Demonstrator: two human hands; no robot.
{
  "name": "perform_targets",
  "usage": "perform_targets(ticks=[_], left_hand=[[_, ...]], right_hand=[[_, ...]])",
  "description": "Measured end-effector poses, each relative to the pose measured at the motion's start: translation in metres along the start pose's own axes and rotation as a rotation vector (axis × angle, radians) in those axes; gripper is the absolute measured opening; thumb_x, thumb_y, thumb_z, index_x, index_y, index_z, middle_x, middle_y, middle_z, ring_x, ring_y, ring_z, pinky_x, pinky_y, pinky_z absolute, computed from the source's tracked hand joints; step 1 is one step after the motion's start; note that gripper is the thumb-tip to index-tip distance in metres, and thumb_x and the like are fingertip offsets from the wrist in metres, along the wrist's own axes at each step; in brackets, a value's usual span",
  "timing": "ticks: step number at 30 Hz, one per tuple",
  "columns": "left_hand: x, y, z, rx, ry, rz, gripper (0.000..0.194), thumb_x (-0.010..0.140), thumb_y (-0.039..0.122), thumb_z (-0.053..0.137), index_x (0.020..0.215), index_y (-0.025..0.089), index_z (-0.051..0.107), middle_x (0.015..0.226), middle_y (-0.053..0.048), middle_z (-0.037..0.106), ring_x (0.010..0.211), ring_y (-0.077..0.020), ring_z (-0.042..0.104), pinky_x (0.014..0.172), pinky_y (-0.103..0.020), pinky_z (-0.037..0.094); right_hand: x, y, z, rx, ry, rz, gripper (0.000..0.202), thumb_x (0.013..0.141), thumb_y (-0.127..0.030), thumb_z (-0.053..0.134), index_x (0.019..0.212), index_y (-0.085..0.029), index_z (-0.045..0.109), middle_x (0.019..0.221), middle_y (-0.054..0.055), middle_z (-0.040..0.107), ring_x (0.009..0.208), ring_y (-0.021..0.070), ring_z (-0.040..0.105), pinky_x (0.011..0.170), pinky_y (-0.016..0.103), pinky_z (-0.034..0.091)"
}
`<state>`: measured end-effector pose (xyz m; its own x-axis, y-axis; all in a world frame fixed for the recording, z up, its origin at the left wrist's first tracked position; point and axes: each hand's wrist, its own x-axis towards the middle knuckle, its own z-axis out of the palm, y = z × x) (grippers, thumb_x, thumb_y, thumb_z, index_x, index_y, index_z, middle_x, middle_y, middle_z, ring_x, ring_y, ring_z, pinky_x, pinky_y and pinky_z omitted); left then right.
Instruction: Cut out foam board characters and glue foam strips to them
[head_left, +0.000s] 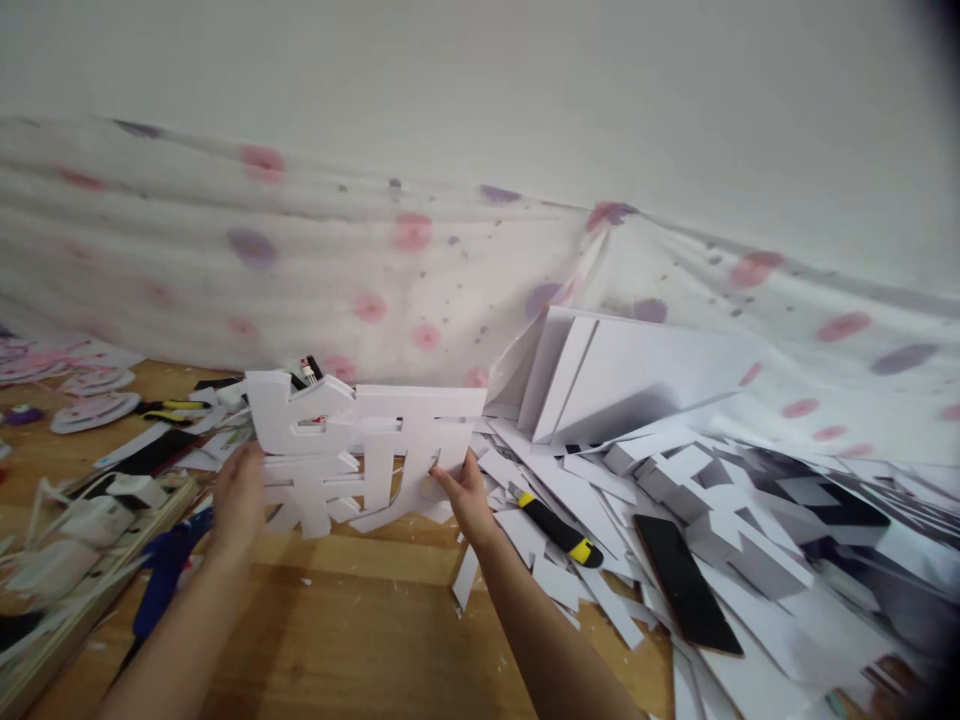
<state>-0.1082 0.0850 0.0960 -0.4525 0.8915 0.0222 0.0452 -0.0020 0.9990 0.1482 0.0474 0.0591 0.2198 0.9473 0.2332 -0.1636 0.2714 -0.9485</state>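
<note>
A white foam-board cut-out shaped like Chinese characters (416,405) stands upright above the wooden table, its flat face toward me. My left hand (240,500) is closed on its left edge; the fingertips are hidden behind the board. On the lower right part, my right hand (466,497) pinches the board, thumb in front and fingers behind. Just right of that hand lies a black and yellow utility knife (559,528) on loose white offcuts (529,530). A blue glue gun (165,570) rests beside my left forearm.
White power adapters (97,525) and cables crowd the left side. White foam-board sheets (637,375) lean against the spotted cloth (322,250) at the back. On the right, folded white pieces (720,510) and a black phone-like slab (686,585) lie over scraps. The wooden tabletop (375,620) shows in front.
</note>
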Motion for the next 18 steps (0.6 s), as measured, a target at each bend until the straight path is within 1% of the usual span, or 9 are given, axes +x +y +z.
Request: perform_targets(ticks=[2,3,6,8,11,15,18], left_hand=[[-0.008,-0.006,0.002,-0.041,0.078,0.026,0.017,0.065,0.035,0.047,0.076,0.021,0.048,0.068,0.004,0.056,0.067,-0.0133,0.052,0.059,-0.023,0.042],[-0.012,-0.007,0.003,-0.051,0.097,0.028,0.014,0.064,0.033,0.046,0.072,0.021,0.047,0.065,0.004,0.054,0.064,-0.0128,0.051,0.058,-0.023,0.042],[-0.02,-0.006,0.003,-0.046,0.125,0.022,0.012,0.063,0.032,0.043,0.067,0.022,0.047,0.063,0.003,0.054,0.064,-0.0147,0.051,0.057,-0.025,0.043],[-0.021,-0.006,0.002,-0.029,0.138,0.002,0.014,0.064,0.033,0.044,0.067,0.021,0.05,0.065,0.001,0.056,0.069,-0.0171,0.053,0.058,-0.026,0.044],[-0.02,-0.007,0.001,-0.008,0.156,-0.029,0.02,0.065,0.037,0.045,0.069,0.02,0.054,0.069,-0.001,0.058,0.073,-0.0189,0.054,0.059,-0.027,0.045],[-0.02,-0.006,0.003,-0.041,0.142,-0.04,0.023,0.064,0.038,0.043,0.072,0.02,0.054,0.068,0.0,0.057,0.069,-0.0178,0.055,0.055,-0.025,0.046],[-0.024,-0.003,0.005,-0.05,0.124,-0.07,0.021,0.061,0.036,0.046,0.074,0.021,0.053,0.065,0.0,0.057,0.065,-0.018,0.056,0.05,-0.025,0.046]], right_hand=[[-0.004,0.01,-0.004,-0.026,-0.001,-0.002,0.042,0.066,-0.032,0.066,0.103,-0.02,0.051,0.101,0.005,0.063,0.095,0.0208,0.057,0.087,0.035,0.043],[-0.006,0.014,-0.006,-0.042,-0.005,0.001,0.043,0.065,-0.032,0.067,0.103,-0.02,0.052,0.101,0.005,0.063,0.096,0.0211,0.057,0.087,0.036,0.043],[-0.009,0.019,-0.007,-0.076,0.002,0.033,0.045,0.063,-0.031,0.068,0.103,-0.019,0.052,0.099,0.005,0.064,0.094,0.0216,0.058,0.087,0.036,0.043],[-0.009,0.02,-0.005,-0.075,0.024,0.041,0.045,0.063,-0.031,0.069,0.102,-0.019,0.052,0.096,0.005,0.065,0.092,0.0218,0.059,0.086,0.036,0.044],[-0.007,0.018,-0.002,-0.068,0.062,0.021,0.045,0.063,-0.031,0.068,0.103,-0.019,0.052,0.099,0.005,0.065,0.094,0.0218,0.058,0.087,0.036,0.043],[-0.006,0.018,-0.004,-0.093,0.082,-0.004,0.043,0.065,-0.033,0.068,0.102,-0.018,0.052,0.1,0.006,0.065,0.094,0.0219,0.058,0.085,0.035,0.044],[-0.006,0.02,-0.007,-0.105,0.074,-0.019,0.043,0.066,-0.033,0.067,0.104,-0.019,0.051,0.104,0.007,0.064,0.097,0.0218,0.058,0.087,0.034,0.043]])
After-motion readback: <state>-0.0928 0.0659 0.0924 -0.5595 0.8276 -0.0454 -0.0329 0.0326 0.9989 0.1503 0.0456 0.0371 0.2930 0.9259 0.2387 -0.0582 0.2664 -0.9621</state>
